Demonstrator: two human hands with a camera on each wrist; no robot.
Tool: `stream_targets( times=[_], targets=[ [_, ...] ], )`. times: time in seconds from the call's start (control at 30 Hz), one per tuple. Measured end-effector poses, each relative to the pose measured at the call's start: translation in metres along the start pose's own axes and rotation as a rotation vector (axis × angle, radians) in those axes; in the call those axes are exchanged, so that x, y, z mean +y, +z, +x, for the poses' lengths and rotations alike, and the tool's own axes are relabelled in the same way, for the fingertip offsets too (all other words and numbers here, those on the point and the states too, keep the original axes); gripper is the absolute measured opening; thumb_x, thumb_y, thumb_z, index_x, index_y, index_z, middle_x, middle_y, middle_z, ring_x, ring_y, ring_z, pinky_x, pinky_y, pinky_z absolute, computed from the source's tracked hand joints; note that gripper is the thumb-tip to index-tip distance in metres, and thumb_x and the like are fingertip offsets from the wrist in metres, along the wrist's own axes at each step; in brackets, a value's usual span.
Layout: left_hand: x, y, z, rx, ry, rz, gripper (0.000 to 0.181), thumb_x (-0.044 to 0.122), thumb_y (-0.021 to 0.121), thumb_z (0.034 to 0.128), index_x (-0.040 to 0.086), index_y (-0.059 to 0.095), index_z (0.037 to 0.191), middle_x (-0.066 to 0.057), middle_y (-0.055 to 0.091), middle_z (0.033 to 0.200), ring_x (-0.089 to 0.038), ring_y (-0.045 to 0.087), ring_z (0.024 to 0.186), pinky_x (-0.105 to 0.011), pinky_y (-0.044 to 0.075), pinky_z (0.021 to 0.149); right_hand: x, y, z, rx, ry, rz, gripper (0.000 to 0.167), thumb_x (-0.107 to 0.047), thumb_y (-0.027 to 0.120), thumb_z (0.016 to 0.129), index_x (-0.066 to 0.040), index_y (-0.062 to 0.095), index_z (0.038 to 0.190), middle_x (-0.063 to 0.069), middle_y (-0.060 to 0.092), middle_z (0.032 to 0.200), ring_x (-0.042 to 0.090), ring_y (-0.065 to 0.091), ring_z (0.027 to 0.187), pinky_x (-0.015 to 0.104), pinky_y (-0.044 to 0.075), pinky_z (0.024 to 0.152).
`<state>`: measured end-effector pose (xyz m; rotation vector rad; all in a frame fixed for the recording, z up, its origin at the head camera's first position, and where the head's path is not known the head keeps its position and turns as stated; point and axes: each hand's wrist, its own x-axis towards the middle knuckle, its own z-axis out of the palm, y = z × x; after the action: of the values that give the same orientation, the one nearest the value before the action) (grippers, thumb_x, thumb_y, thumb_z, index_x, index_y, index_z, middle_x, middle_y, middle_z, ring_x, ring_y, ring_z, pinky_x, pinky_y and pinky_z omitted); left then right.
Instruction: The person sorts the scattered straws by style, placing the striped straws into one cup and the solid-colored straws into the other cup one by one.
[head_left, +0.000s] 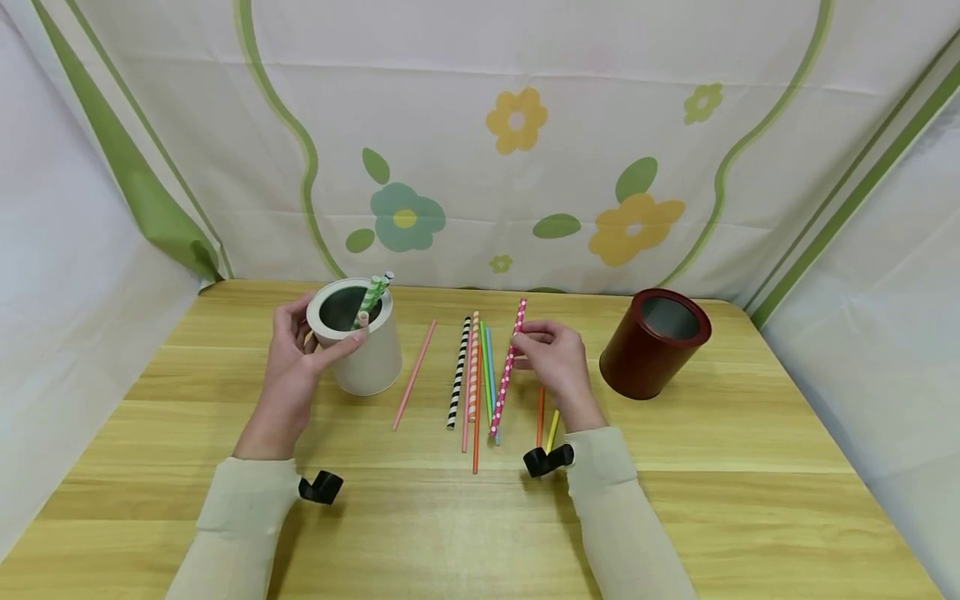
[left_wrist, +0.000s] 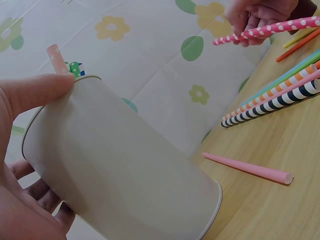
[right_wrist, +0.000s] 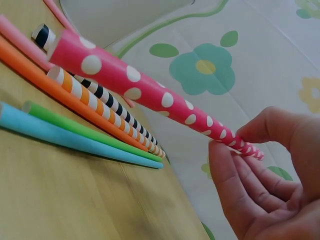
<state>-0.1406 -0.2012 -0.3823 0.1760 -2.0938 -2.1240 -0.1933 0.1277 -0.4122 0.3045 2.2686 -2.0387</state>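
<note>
My left hand [head_left: 291, 373] grips a white cylindrical can [head_left: 371, 362] by its upper part, thumb at the rim and fingers round the far side. The can leans slightly. Out of its mouth stick several paper straws, among them green patterned ones [head_left: 370, 296] and a pale pink one [left_wrist: 56, 57]. My right hand [head_left: 558, 362] pinches a pink paper straw with white dots [right_wrist: 165, 97] between thumb and fingers. It is held above the other straws, its near end close to a blue straw [right_wrist: 75, 142].
Several straws lie in a loose row mid-table, including a black-and-white striped one [head_left: 459, 375] and an orange one [head_left: 476, 417]. A lone pink straw [head_left: 414, 375] lies by the white can. A dark red can [head_left: 641, 358] stands at the right; a flowered curtain [head_left: 465, 167] hangs behind.
</note>
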Motion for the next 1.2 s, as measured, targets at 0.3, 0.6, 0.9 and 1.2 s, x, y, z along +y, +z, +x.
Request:
stream_targets(
  times=[0.3,0.6,0.9,1.2],
  targets=[
    [0.000,0.000,0.000,-0.002,0.000,0.003,0.089,0.009,0.084,0.0928,0.018,0.028,0.161,0.005,0.038,0.157,-0.019,0.031,0.155,-0.046,0.014,0.138,-0.002,0.001,0.000,-0.002,-0.055,0.117,0.028,-0.007,0.070,0.099,-0.001,0.063,0.126,0.014,0.071,0.111,0.022,0.075,0.095,0.035,0.068,0.083],
    [0.000,0.000,0.000,0.000,0.008,-0.003,0.088,0.008,0.084,0.0931,0.018,0.028,0.161,0.006,0.039,0.157,-0.018,0.032,0.154,-0.047,0.016,0.137,-0.005,0.002,0.000,0.001,-0.128,0.168,0.023,-0.004,0.070,0.100,-0.001,0.063,0.122,0.011,0.070,0.105,0.019,0.077,0.089,0.035,0.068,0.084],
    [0.000,0.000,0.000,0.002,0.011,0.004,0.088,0.008,0.084,0.0930,0.018,0.028,0.161,0.005,0.039,0.156,-0.019,0.031,0.155,-0.047,0.015,0.138,-0.008,0.004,-0.002,-0.023,-0.238,0.272,0.027,-0.001,0.070,0.101,0.000,0.060,0.126,0.009,0.066,0.109,0.017,0.073,0.095,0.033,0.066,0.089],
    [0.000,0.000,-0.001,0.005,0.009,0.007,0.089,0.009,0.084,0.0931,0.018,0.028,0.161,0.005,0.038,0.157,-0.019,0.031,0.155,-0.047,0.014,0.138,-0.018,0.010,-0.010,0.039,-0.403,0.362,0.030,0.003,0.072,0.098,0.004,0.057,0.124,0.006,0.068,0.104,0.016,0.073,0.092,0.034,0.067,0.088]
  ],
)
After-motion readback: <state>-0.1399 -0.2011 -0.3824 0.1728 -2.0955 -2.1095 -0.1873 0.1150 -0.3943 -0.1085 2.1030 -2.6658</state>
